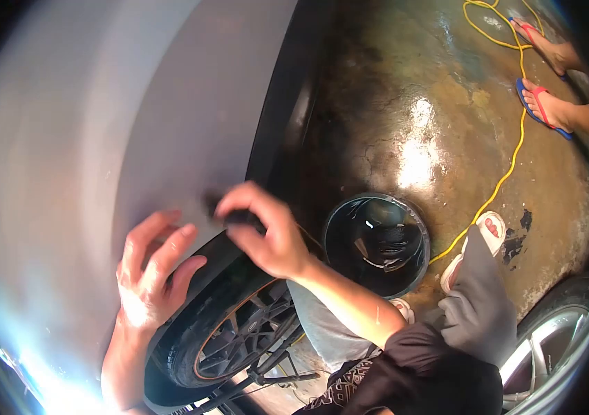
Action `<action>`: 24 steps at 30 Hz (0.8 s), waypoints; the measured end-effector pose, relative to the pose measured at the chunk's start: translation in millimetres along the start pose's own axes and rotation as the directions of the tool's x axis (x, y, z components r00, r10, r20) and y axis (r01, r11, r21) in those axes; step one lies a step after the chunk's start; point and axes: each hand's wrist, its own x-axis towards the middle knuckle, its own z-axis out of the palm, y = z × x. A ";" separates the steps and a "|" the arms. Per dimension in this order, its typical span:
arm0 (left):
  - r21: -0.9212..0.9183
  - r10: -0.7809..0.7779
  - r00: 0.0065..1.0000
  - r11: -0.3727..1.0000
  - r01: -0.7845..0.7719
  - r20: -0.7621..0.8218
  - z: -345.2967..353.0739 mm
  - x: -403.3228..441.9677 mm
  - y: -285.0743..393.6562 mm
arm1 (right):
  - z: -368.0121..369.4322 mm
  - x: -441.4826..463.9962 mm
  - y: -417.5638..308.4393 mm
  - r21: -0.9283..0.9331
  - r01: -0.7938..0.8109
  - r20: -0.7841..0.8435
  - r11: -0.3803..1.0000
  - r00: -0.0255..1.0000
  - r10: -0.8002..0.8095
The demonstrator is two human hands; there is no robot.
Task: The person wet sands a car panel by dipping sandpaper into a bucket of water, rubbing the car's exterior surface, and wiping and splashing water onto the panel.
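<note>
Dark pad (242, 217) sits in my right hand (274, 234), pinched between the thumb below and the curved fingers above, just by the edge of the grey panel (191, 124). Both it and my fingertips are blurred, so I cannot tell sponge from cloth, nor whether it touches the panel. I judge it light and soft, ready to give under a squeeze, hard to break, and slippery if wet; the best hold is across its back, fingers spread along one side and thumb on the other.

My left hand (149, 277) holds nothing that I can see: its fingers curl loosely, apart from the thumb, over the lower panel, and contact is unclear.

Beside the panel runs the black trim (284, 104), with the dark wheel (177, 349) below my hands. The bucket (405, 202) stands on the shiny floor (370, 104) to the right. Beyond it, the yellow cord (513, 164) winds past another person's feet (552, 111).
</note>
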 end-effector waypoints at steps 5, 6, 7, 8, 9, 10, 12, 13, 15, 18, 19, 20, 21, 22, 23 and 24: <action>-0.075 0.191 0.962 0.981 -0.180 0.194 -5.0 -19.2 -18.3 | 8.4 -34.8 -21.0 0.263 -0.314 0.170 0.912 0.946 0.276; -0.049 0.211 0.956 0.978 -0.205 0.202 -3.7 -20.3 -17.0 | -1.9 -34.6 -17.7 0.177 -0.255 0.223 0.951 0.951 0.213; -0.048 0.215 0.956 0.977 -0.210 0.200 -3.3 -20.9 -15.7 | -3.6 -35.2 -14.5 0.398 -0.278 0.260 0.874 0.948 0.183; -0.022 0.249 0.957 0.968 -0.248 0.150 -3.3 -20.5 -14.3 | -7.9 -35.8 -14.5 0.560 -0.364 0.296 0.744 0.927 0.231; 0.008 0.283 0.954 0.958 -0.285 0.100 -3.9 -19.6 -13.0 | -11.1 -34.3 -20.7 0.694 -0.433 0.341 0.575 0.901 0.267; 0.013 0.289 0.952 0.956 -0.292 0.102 -6.2 -17.2 -11.5 | -11.1 -34.4 -32.9 0.669 -0.497 0.317 0.552 0.863 0.393; -0.034 0.314 0.939 0.949 -0.313 0.143 -10.7 -11.9 -6.6 | -7.3 -33.9 -37.7 0.622 -0.444 0.221 0.645 0.890 0.399; -0.033 0.322 0.936 0.947 -0.320 0.145 -9.7 -11.7 -2.7 | -6.9 -34.7 -39.0 0.559 -0.397 0.123 0.728 0.908 0.400; -0.115 -0.003 0.970 0.993 0.032 0.241 -4.7 -12.5 5.1 | -8.9 -40.5 -32.7 0.444 -0.438 0.050 0.782 0.883 0.466; -0.234 -0.059 0.953 0.963 0.132 0.296 -1.5 -20.0 -2.5 | 2.7 -45.3 -38.3 0.320 -0.305 0.066 0.897 0.952 0.300; -0.227 -0.004 0.946 0.970 0.082 0.324 -1.0 -22.3 -5.8 | 4.7 -45.4 -40.5 0.265 -0.249 0.125 0.931 0.967 0.223; -0.214 0.028 0.965 0.976 0.029 0.259 1.6 -23.3 -6.3 | 7.3 -45.3 -39.4 0.257 -0.204 0.135 0.945 0.975 0.174; -0.214 0.028 0.965 0.977 0.029 0.259 1.0 -20.8 -6.6 | 9.5 -45.5 -38.4 0.248 -0.159 0.145 0.956 0.981 0.125; -0.196 0.092 0.965 0.980 -0.043 0.247 -0.7 -17.3 -7.3 | 6.1 -45.5 -39.1 0.249 -0.158 0.146 0.956 0.981 0.125; -0.177 0.155 0.959 0.978 -0.114 0.237 -2.2 -15.8 -8.2 | -0.8 -44.8 -40.4 0.261 -0.319 0.297 0.911 0.924 0.239; -0.175 0.154 0.959 0.978 -0.113 0.238 -2.3 -16.4 -8.3 | -4.6 -44.0 -41.4 0.248 -0.473 0.443 0.846 0.831 0.335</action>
